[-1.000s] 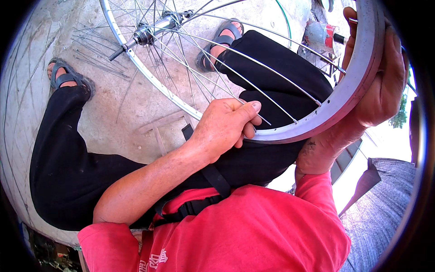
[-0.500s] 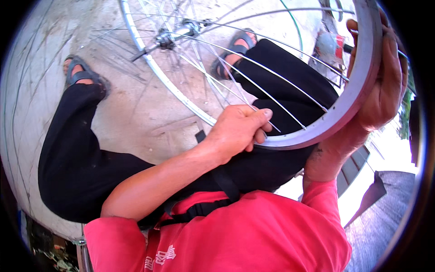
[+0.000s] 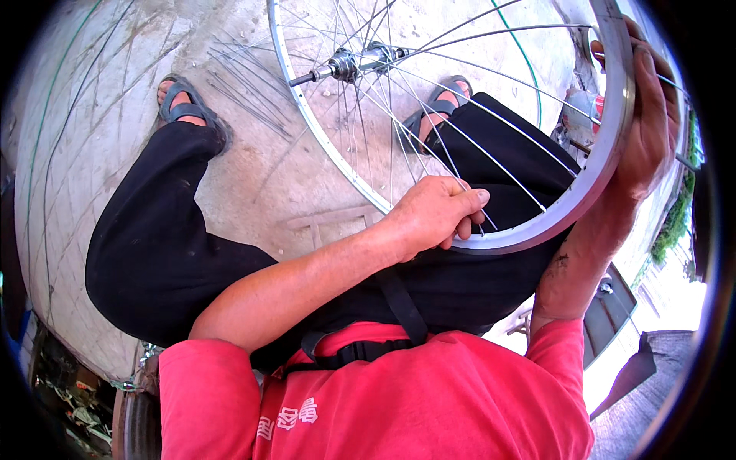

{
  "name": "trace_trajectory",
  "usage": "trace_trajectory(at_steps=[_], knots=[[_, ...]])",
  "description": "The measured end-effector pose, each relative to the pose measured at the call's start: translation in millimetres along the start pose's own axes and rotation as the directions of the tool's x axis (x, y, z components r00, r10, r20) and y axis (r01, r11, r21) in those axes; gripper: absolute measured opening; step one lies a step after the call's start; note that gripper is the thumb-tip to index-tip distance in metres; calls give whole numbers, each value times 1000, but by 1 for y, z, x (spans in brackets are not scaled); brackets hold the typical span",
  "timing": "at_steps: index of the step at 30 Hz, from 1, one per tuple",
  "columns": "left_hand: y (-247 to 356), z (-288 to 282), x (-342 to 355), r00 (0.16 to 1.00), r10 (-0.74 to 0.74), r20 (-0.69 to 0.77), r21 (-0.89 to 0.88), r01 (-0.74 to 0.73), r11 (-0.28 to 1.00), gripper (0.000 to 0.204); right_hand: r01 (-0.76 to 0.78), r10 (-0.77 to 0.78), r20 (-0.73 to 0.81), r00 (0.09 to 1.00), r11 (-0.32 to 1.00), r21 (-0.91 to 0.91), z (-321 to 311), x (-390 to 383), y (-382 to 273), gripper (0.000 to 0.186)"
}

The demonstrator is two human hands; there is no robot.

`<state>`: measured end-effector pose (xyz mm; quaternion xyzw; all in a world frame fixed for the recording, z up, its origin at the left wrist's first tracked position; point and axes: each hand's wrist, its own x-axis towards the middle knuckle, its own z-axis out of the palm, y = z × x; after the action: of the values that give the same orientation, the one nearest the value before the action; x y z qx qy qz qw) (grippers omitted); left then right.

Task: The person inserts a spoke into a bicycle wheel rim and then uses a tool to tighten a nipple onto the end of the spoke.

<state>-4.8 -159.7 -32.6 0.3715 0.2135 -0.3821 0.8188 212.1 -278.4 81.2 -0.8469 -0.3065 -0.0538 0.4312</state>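
Pale concrete floor point(image 3: 245, 203) fills my remote view, with loose spokes point(image 3: 249, 96) scattered between the left sandal point(image 3: 188, 111) and the bicycle wheel point(image 3: 602, 165), which is held tilted over the right leg point(image 3: 506, 130). I see the right hand point(image 3: 652, 123) wrapped around its outer edge, while the left hand point(image 3: 437, 215) has thumb and fingers pinched narrow on a spoke point(image 3: 482, 227) at the lower rim point(image 3: 529, 234). I judge the spoking partly done: many reach out from the hub point(image 3: 349, 65), yet whether the tip beside those fingers is seated, I cannot tell.
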Motion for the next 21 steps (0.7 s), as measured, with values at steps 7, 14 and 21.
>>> trace_trajectory(at_steps=[7, 14, 21], knots=[[2, -9, -2, 999, 49, -7, 69, -48, 996, 41, 41, -9, -63, 998, 855, 517, 45, 9, -23, 16], [7, -15, -11, 996, 70, -49, 121, -63, 991, 38, -117, 165, -50, 985, 852, 510, 49, 28, -29, 17], [5, -44, -26, 993, 111, -35, 35, -110, 993, 29, -171, 192, -6, 981, 884, 435, 45, 38, -28, 21]])
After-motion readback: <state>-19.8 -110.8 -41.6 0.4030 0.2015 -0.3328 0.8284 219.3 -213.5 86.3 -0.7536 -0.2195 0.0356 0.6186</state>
